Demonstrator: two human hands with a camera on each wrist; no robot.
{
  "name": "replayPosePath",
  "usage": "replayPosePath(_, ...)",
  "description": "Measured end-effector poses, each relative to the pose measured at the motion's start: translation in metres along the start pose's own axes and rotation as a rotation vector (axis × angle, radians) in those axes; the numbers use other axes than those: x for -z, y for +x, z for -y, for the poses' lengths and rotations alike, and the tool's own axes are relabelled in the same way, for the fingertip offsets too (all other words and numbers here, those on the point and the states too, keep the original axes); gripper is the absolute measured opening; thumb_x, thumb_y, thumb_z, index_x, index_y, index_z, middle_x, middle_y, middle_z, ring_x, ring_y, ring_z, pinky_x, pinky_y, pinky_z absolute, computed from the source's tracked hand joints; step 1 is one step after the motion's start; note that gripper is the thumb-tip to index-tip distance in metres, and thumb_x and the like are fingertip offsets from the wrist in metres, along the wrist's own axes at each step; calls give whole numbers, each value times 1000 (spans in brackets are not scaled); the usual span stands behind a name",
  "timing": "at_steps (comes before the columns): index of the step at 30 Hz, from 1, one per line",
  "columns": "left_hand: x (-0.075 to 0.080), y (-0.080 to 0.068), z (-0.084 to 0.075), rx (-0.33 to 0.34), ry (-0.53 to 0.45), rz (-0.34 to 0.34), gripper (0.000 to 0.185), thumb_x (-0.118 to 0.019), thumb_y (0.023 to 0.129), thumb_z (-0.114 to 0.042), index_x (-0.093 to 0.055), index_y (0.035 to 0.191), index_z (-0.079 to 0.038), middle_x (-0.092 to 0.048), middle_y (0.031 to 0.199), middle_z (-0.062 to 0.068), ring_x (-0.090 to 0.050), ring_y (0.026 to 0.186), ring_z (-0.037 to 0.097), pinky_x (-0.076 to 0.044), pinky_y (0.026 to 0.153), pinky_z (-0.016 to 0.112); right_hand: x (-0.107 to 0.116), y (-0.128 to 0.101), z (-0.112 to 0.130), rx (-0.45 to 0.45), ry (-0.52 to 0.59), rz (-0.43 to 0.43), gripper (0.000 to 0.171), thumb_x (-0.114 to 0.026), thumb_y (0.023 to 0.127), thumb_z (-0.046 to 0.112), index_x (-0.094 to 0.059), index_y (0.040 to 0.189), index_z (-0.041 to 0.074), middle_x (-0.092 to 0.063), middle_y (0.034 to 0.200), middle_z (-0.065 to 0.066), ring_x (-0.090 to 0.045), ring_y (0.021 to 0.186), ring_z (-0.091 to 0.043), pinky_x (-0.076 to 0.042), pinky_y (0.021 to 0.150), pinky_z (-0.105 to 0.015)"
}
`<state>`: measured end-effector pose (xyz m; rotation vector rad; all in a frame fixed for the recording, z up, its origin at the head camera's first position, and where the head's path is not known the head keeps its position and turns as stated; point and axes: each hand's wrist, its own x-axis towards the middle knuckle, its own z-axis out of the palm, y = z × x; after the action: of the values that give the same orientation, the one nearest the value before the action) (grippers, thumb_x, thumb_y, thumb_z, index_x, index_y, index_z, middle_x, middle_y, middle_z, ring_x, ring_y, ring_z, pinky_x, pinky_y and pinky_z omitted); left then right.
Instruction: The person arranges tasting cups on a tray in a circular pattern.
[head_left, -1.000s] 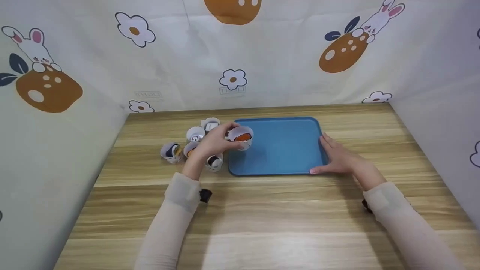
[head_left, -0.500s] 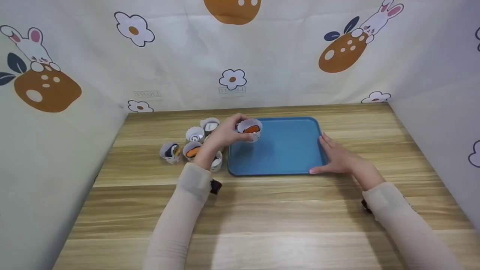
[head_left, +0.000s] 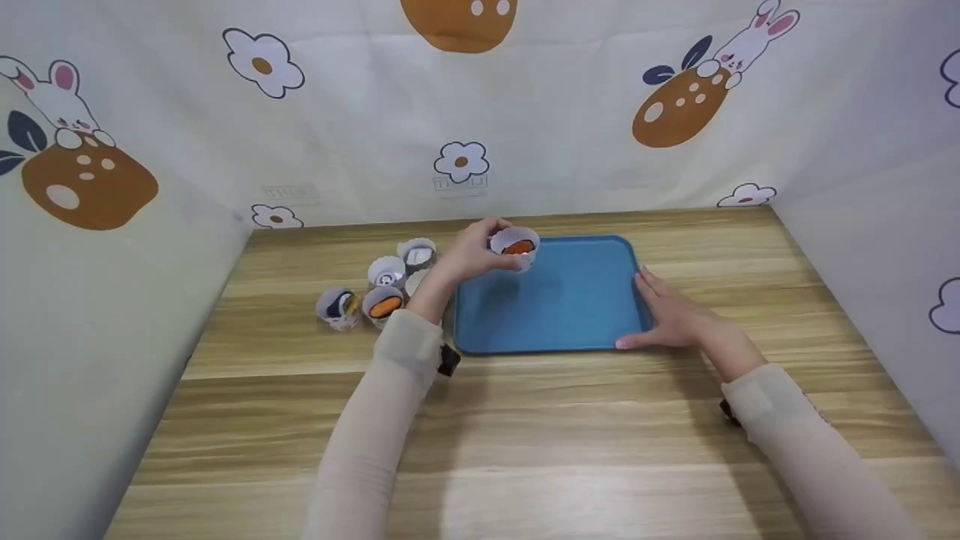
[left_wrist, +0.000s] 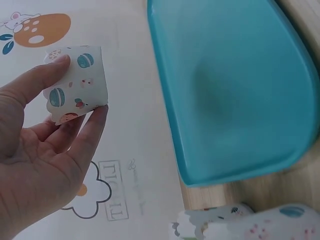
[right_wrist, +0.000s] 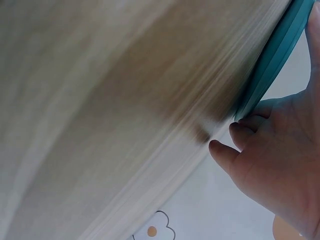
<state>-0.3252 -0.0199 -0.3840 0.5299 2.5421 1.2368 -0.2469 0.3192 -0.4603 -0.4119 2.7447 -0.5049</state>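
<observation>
My left hand (head_left: 474,253) pinches a white patterned paper cup with orange filling (head_left: 514,247) above the far left corner of the blue tray (head_left: 570,307). In the left wrist view the cup (left_wrist: 75,85) sits between thumb and fingers (left_wrist: 40,130), with the tray (left_wrist: 235,85) beyond it. My right hand (head_left: 671,313) rests flat against the tray's right edge, fingers straight; the right wrist view shows those fingers (right_wrist: 270,160) by the tray rim (right_wrist: 272,67).
Several more paper cups (head_left: 375,289) stand grouped on the wooden table (head_left: 525,435) left of the tray. Printed fabric walls (head_left: 465,112) close in the back and both sides.
My left hand has carried the cup from the tray's left edge up and right, toward its far left corner. The right hand has stayed at the tray's edge.
</observation>
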Motion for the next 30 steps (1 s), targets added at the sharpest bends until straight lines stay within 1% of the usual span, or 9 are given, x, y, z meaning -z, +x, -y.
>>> replayPosePath(3, -4, 5, -1, -9, -15, -19, 55, -78, 85, -19, -54, 134, -9, -58, 136, 11, -53, 124, 28, -44, 110, 43, 0, 0, 0, -3, -9, -2, 129, -72, 77, 69, -6, 155, -10, 1, 164, -30, -5, 151, -49, -15, 121, -62)
replayPosePath(7, -9, 12, -2, -1, -31, -50, 55, -78, 85, -19, -54, 134, -8, -58, 135, 11, -54, 121, 27, -46, 109, 42, -1, 1, 1, -10, -14, -1, 130, -71, 76, 70, -6, 155, -9, 1, 164, -30, -6, 151, -49, -15, 121, -61)
replayPosePath(10, -13, 18, -2, 9, -41, -64, 57, -78, 86, -19, -52, 135, -8, -57, 136, 11, -54, 122, 26, -46, 110, 41, -1, 1, 1, -14, -12, 0, 130, -71, 75, 71, -6, 156, -8, 1, 165, -29, -6, 152, -49, -16, 121, -61)
replayPosePath(16, -20, 31, 0, 21, -29, -87, 60, -77, 86, -17, -50, 138, -8, -56, 139, 12, -52, 124, 27, -45, 111, 41, -4, 2, 1, -8, -9, -3, 131, -71, 75, 71, -6, 156, -9, 2, 164, -30, -7, 151, -50, -16, 121, -61)
replayPosePath(18, -22, 35, 1, 28, -27, -96, 59, -77, 86, -17, -50, 138, -8, -55, 139, 12, -52, 124, 27, -45, 111, 41, -4, 2, 0, -17, -9, 3, 132, -71, 74, 72, -5, 156, -8, 2, 165, -28, -6, 152, -48, -16, 122, -60)
replayPosePath(22, -25, 41, 2, 36, -27, -104, 58, -76, 87, -16, -50, 138, -8, -55, 138, 12, -52, 124, 27, -45, 111, 41, -3, 1, 0, -25, -7, 8, 132, -71, 74, 72, -4, 156, -7, 3, 165, -28, -6, 152, -48, -16, 122, -60)
replayPosePath(27, -29, 51, 3, 66, -36, -106, 58, -75, 88, -16, -49, 139, -9, -54, 140, 11, -51, 125, 26, -43, 112, 41, -1, 0, 1, -16, 12, 11, 131, -72, 75, 69, -4, 156, -8, 3, 165, -29, -6, 151, -49, -16, 121, -61)
replayPosePath(30, -31, 57, 4, 70, -43, -113, 57, -75, 88, -15, -49, 139, -9, -54, 140, 11, -51, 125, 26, -43, 112, 41, 0, 0, 0, -29, 9, 13, 131, -72, 75, 70, -3, 156, -7, 4, 165, -27, -5, 152, -48, -16, 122, -60)
